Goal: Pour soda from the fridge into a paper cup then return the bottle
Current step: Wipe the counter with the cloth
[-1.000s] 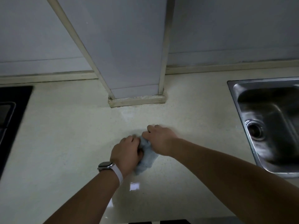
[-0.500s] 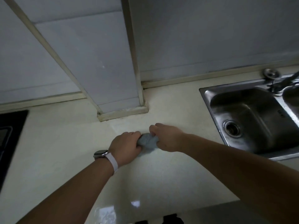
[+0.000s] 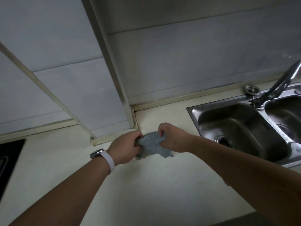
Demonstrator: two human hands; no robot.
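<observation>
The rag (image 3: 153, 145) is soft, nubbly cloth in pale blue-grey, matt and crumpled. Under it the worktop (image 3: 154, 185) looks like smooth cream stone or composite with a fine speckle and a dull sheen. To the right of the rag, the sink (image 3: 241, 128) is brushed stainless steel, shiny but streaked and water-marked, and the tap (image 3: 280, 84) above it is polished metal. Behind the rag, the wall panels (image 3: 187, 62) are smooth, pale and matt, edged with cream strips (image 3: 114, 66) that look grimy at the joints. To the left of the rag, the watch (image 3: 97, 153) has a glossy metal case on a smooth, matt white strap (image 3: 109, 160), and further left the hob (image 3: 9, 160) is glossy black glass.
</observation>
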